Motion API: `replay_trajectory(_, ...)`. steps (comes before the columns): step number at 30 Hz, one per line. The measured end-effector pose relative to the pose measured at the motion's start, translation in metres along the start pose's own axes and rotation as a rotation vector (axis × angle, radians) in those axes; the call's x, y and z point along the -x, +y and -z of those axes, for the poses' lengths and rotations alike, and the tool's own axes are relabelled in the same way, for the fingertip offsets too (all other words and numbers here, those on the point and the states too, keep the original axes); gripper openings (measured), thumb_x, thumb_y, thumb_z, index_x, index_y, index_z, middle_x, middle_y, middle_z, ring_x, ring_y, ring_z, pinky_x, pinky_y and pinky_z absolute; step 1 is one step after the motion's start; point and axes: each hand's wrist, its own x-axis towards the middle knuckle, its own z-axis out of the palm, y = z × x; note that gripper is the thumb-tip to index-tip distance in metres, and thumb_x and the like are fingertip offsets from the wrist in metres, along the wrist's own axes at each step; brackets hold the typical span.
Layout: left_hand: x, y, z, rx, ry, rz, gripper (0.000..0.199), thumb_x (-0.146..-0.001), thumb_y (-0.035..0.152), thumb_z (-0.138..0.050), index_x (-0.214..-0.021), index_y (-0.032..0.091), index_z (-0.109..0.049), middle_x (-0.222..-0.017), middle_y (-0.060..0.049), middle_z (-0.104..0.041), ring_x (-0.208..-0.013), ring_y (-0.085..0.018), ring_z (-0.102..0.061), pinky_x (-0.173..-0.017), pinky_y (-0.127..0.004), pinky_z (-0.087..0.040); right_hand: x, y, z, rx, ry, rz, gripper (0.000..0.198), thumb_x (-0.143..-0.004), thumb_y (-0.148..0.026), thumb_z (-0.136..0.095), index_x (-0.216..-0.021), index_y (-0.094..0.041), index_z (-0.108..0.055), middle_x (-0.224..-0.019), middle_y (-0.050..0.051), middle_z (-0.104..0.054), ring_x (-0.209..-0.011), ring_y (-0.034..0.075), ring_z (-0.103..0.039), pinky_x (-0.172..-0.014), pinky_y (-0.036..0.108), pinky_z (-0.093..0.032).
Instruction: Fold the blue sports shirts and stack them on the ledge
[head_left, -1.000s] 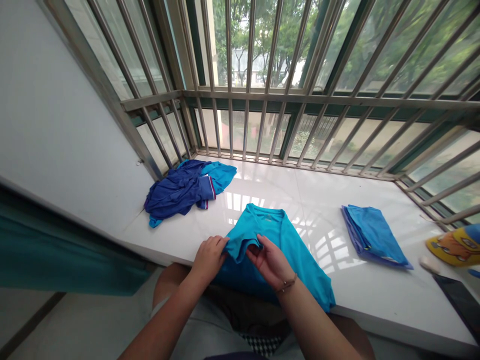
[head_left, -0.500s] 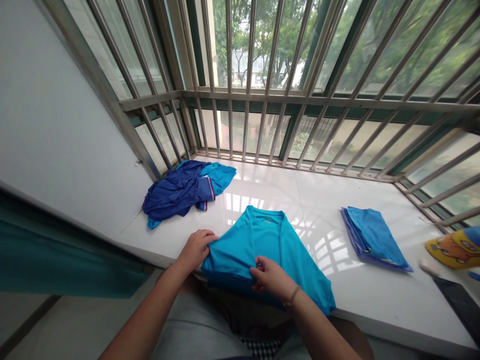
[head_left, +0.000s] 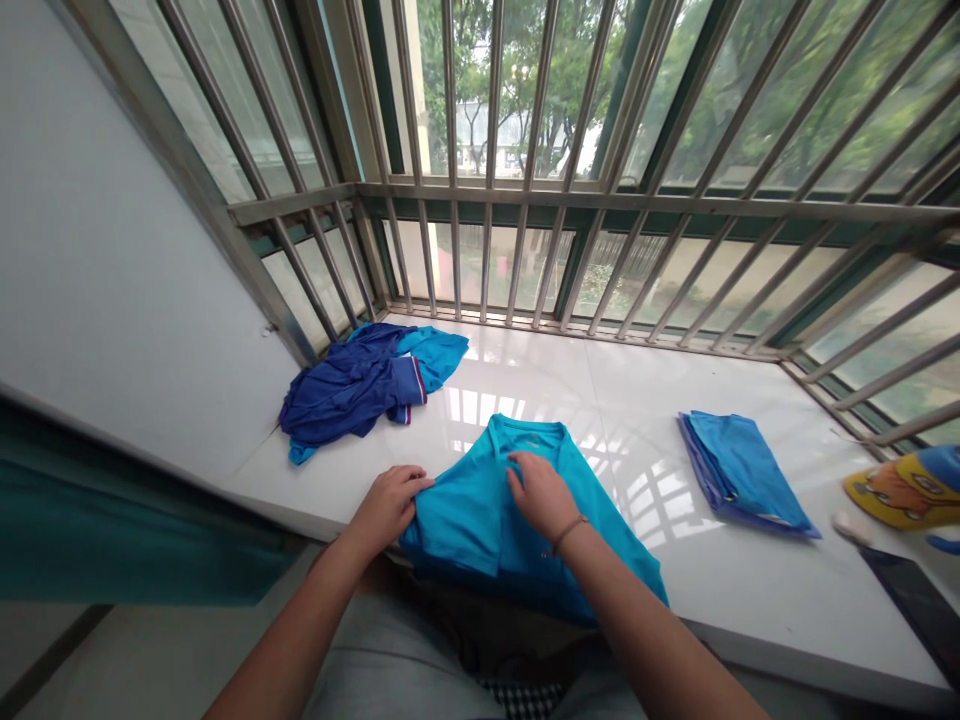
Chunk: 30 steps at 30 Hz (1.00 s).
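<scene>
A turquoise shirt [head_left: 461,510] lies spread on the white ledge in front of me, neckline facing the window. Its left side is folded inward, with the sleeve lying over the body, and its lower part hangs over the front edge. My left hand [head_left: 391,508] is closed on the shirt's left folded edge, fingertips on the fabric. Over the middle of the shirt, just below the collar, is my right hand [head_left: 544,492], its fingers loosely bent and apart with no cloth gripped. Whether its fingertips press on the fabric is hard to see.
Crumpled dark blue and turquoise clothes [head_left: 352,385] lie at the left on the ledge [head_left: 555,365]. A folded blue garment [head_left: 750,465] rests at the right, near a yellow cartoon item [head_left: 904,490] and a dark flat device [head_left: 911,605]. Metal window bars [head_left: 487,260] stand behind.
My right hand has let go of the sleeve's edge and moved up toward the collar. The sleeve now lies flatter across the shirt. My left hand stays at the left edge.
</scene>
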Motion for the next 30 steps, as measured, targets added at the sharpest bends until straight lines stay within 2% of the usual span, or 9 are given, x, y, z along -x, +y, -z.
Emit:
replay_trajectory(2, 0.002, -0.001, -0.002, -0.016, 0.004, -0.004, 0.056, -0.087, 0.003, -0.056, -0.130, 0.028, -0.081, -0.134, -0.010, -0.075, -0.123, -0.028, -0.069, -0.109, -0.046, -0.057, -0.021, 0.004, -0.003, 0.165, -0.028, 0.024, 0.051, -0.106, -0.031, -0.050, -0.153, -0.017, -0.063, -0.164, 0.016, -0.056, -0.155, 0.036, -0.046, -0.128, 0.050, -0.034)
replay_trajectory(3, 0.003, -0.002, -0.003, -0.028, 0.006, -0.005, 0.055, -0.087, 0.004, -0.056, -0.131, 0.028, -0.081, -0.134, -0.011, -0.075, -0.124, -0.029, -0.069, -0.109, -0.047, -0.057, -0.031, 0.006, -0.006, 0.235, -0.063, 0.013, 0.055, -0.107, -0.032, -0.048, -0.160, -0.018, -0.057, -0.173, 0.013, -0.045, -0.161, 0.036, -0.036, -0.131, 0.053, -0.029)
replay_trajectory(5, 0.007, -0.005, -0.005, -0.054, 0.016, -0.005, 0.054, -0.089, 0.006, -0.056, -0.131, 0.029, -0.080, -0.134, -0.011, -0.075, -0.123, -0.029, -0.069, -0.109, -0.048, -0.057, -0.046, 0.011, -0.014, 0.336, -0.127, -0.028, 0.060, -0.110, -0.035, -0.043, -0.168, -0.022, -0.046, -0.180, 0.007, -0.031, -0.166, 0.037, -0.026, -0.133, 0.059, -0.023)
replay_trajectory(7, 0.011, -0.008, -0.007, -0.079, 0.039, 0.005, 0.053, -0.089, 0.008, -0.057, -0.131, 0.030, -0.080, -0.134, -0.010, -0.075, -0.123, -0.030, -0.070, -0.108, -0.048, -0.057, -0.058, 0.017, -0.021, 0.389, -0.150, -0.053, 0.062, -0.112, -0.041, -0.038, -0.173, -0.026, -0.039, -0.182, 0.004, -0.026, -0.168, 0.036, -0.022, -0.133, 0.063, -0.019)
replay_trajectory(14, 0.020, -0.011, -0.009, -0.102, 0.106, 0.058, 0.050, -0.094, 0.012, -0.054, -0.135, 0.025, -0.077, -0.136, -0.012, -0.075, -0.124, -0.031, -0.069, -0.108, -0.051, -0.057, -0.077, 0.026, -0.031, 0.404, -0.102, -0.079, 0.066, -0.113, -0.051, -0.032, -0.175, -0.029, -0.033, -0.183, 0.002, -0.020, -0.170, 0.034, -0.014, -0.134, 0.064, -0.009)
replay_trajectory(20, 0.029, 0.014, -0.009, -0.109, 0.179, 0.048, 0.056, -0.099, 0.008, -0.044, -0.145, 0.025, -0.069, -0.147, -0.011, -0.071, -0.135, -0.029, -0.066, -0.120, -0.056, -0.051, -0.079, 0.030, -0.032, 0.381, -0.080, -0.060, 0.071, -0.112, -0.052, -0.032, -0.178, -0.029, -0.021, -0.183, 0.002, -0.021, -0.170, 0.033, -0.014, -0.134, 0.065, -0.008)
replay_trajectory(23, 0.033, 0.036, -0.015, -0.110, 0.129, -0.032, 0.053, -0.104, 0.013, -0.043, -0.151, 0.028, -0.065, -0.157, -0.010, -0.064, -0.145, -0.028, -0.060, -0.128, -0.058, -0.043, -0.078, 0.030, -0.032, 0.379, -0.077, -0.052, 0.071, -0.112, -0.052, -0.034, -0.178, -0.034, -0.018, -0.184, 0.001, -0.019, -0.170, 0.034, -0.014, -0.134, 0.066, -0.008)
replay_trajectory(26, 0.033, 0.054, -0.027, -0.139, 0.061, -0.101, 0.048, -0.110, 0.023, -0.046, -0.155, 0.027, -0.061, -0.164, -0.010, -0.058, -0.152, -0.030, -0.054, -0.130, -0.058, -0.039, -0.077, 0.030, -0.032, 0.373, -0.045, -0.051, 0.073, -0.111, -0.051, -0.036, -0.179, -0.034, -0.015, -0.185, 0.002, -0.015, -0.170, 0.035, -0.013, -0.133, 0.066, -0.007)
replay_trajectory(30, 0.034, 0.064, -0.045, -0.210, 0.000, -0.144, 0.054, -0.111, 0.031, -0.051, -0.164, 0.025, -0.051, -0.172, -0.011, -0.047, -0.157, -0.032, -0.048, -0.131, -0.060, -0.037, -0.077, 0.030, -0.033, 0.387, -0.064, -0.051, 0.066, -0.111, -0.053, -0.035, -0.175, -0.036, -0.030, -0.184, 0.003, -0.018, -0.170, 0.036, -0.014, -0.132, 0.069, -0.005)
